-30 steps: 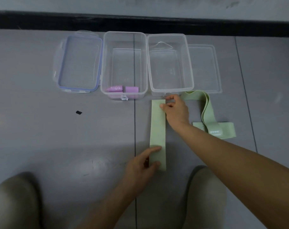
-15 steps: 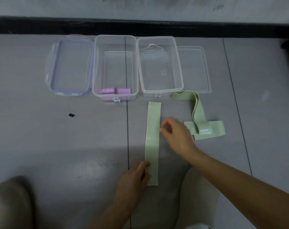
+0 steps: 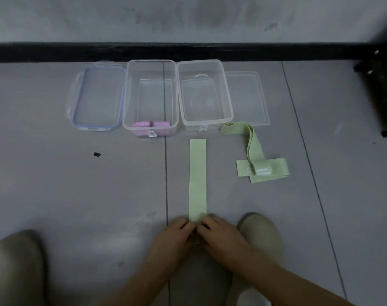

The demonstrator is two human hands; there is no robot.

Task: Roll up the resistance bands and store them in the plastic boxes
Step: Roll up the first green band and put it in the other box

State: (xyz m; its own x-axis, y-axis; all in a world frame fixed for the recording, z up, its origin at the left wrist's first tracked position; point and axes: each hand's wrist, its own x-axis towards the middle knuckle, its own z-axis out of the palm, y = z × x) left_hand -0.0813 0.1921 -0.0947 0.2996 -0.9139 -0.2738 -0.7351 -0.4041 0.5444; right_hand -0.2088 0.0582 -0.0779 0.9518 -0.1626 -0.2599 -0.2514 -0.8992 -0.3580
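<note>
A flat green resistance band (image 3: 198, 177) lies straight on the grey floor, running from near the boxes toward me. My left hand (image 3: 177, 236) and my right hand (image 3: 219, 234) meet at its near end, fingers curled on the band's edge, which they hide. Another green band (image 3: 254, 155) lies crumpled to the right. Two clear plastic boxes stand open by the wall: the left box (image 3: 127, 96) holds two rolled purple bands (image 3: 150, 124), the right box (image 3: 229, 102) holds nothing.
A blue-rimmed lid (image 3: 97, 96) lies left of the boxes and a clear lid (image 3: 247, 98) right of them. A small black speck (image 3: 97, 154) is on the floor. My knees (image 3: 261, 230) frame the near floor. A dark object (image 3: 384, 89) stands at far right.
My right hand left the band's far end and came back to the near end beside my left hand. The band now lies flat and straight.
</note>
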